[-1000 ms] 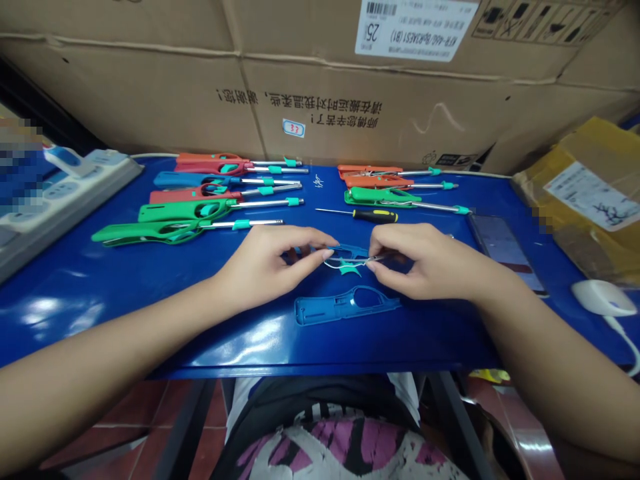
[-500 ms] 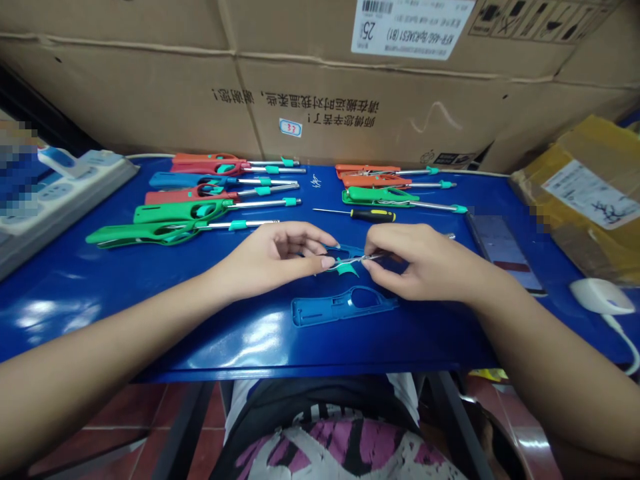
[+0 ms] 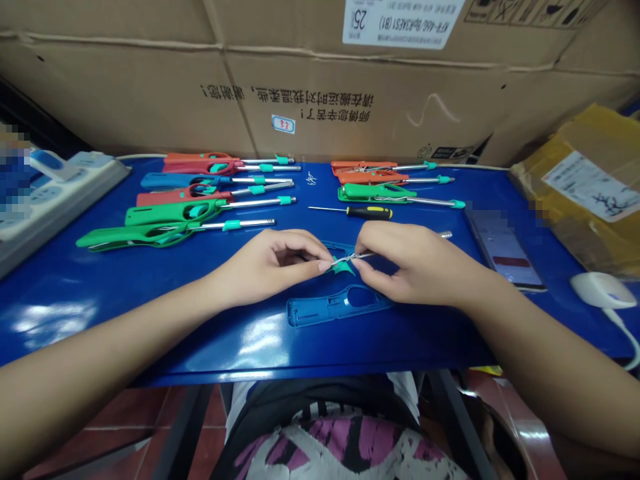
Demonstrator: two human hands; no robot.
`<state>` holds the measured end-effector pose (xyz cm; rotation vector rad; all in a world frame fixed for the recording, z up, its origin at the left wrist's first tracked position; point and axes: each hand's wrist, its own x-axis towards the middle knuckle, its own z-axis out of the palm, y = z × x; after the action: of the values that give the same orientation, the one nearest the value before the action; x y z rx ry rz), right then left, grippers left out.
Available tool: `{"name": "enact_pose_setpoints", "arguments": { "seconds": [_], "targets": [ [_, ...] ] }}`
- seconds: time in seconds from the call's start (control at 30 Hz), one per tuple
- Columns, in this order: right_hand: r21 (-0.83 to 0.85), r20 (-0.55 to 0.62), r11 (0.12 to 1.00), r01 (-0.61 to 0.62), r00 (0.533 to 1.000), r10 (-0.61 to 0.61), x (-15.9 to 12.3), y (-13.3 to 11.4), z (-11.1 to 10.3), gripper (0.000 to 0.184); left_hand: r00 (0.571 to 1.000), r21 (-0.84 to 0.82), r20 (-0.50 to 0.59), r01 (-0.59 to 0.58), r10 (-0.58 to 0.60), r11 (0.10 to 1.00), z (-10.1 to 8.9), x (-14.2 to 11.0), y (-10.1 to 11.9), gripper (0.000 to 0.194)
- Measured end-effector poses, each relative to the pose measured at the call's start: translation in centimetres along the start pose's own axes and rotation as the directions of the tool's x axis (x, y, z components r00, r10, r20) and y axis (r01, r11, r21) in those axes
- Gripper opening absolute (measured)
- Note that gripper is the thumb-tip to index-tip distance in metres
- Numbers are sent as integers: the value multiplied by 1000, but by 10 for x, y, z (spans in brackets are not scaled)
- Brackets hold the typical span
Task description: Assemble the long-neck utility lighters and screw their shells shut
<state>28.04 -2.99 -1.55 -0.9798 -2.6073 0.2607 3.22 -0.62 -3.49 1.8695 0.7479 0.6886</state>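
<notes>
Between my two hands runs a thin whitish wire [image 3: 341, 261]. My left hand [image 3: 277, 267] pinches its left end between thumb and fingertips. My right hand [image 3: 413, 263] is closed at its other end, beside a thin metal piece mostly covered by the fingers. Just below the wire is a teal lighter trigger [image 3: 344, 269]. Behind the hands lies a blue lighter shell half [image 3: 327, 245], partly hidden. Another blue shell half [image 3: 313, 311] rests nearer me, its hollow side up. A metal tube end [image 3: 447, 235] pokes out beyond my right hand.
Several lighters [image 3: 175, 212] lie at the left back, and three more [image 3: 375, 193] at the right back. A screwdriver [image 3: 370, 213] is behind my hands. A phone [image 3: 503, 250], a white plug [image 3: 603, 291] and a taped carton [image 3: 585, 180] stand right; a power strip [image 3: 60, 193] left.
My hands stay close together over the blue shell, still at the wire. The wire's stretch between my fingertips shows more plainly. The whole view has shifted slightly.
</notes>
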Motion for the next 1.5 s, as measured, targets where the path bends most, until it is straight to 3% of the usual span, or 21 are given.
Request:
{"name": "enact_pose_setpoints", "arguments": {
  "seconds": [0.37,0.53,0.73,0.87,1.0,1.1,1.27,1.5],
  "targets": [
    [9,12,1000,24,1000,-24,1,-3,4,8,997,13,-7,72,-72,997,0,-1,0,14],
    [26,-3,1000,-12,1000,12,2,-2,8,8,991,199,-74,-94,110,975,1,-5,4,6],
    [24,-15,998,-56,998,57,3,2,9,8,933,453,76,-348,353,821,1,-9,8,3],
    [8,13,998,-58,998,58,3,3,6,6,906,607,224,-419,360,676,-3,-10,6,9],
    [1,4,999,-53,999,53,3,5,3,6,888,658,247,-448,388,605,-6,-11,6,14],
    [4,-29,1000,-30,999,30,3,5,3,7,885,648,187,-438,427,623,-6,-11,9,13],
    [12,-28,1000,-10,1000,10,3,6,7,7,923,541,65,-353,380,763,-2,-12,12,17],
    [47,-78,999,23,997,-19,4,6,7,7,957,545,68,-274,284,793,-1,-13,4,18]
  ]
}}
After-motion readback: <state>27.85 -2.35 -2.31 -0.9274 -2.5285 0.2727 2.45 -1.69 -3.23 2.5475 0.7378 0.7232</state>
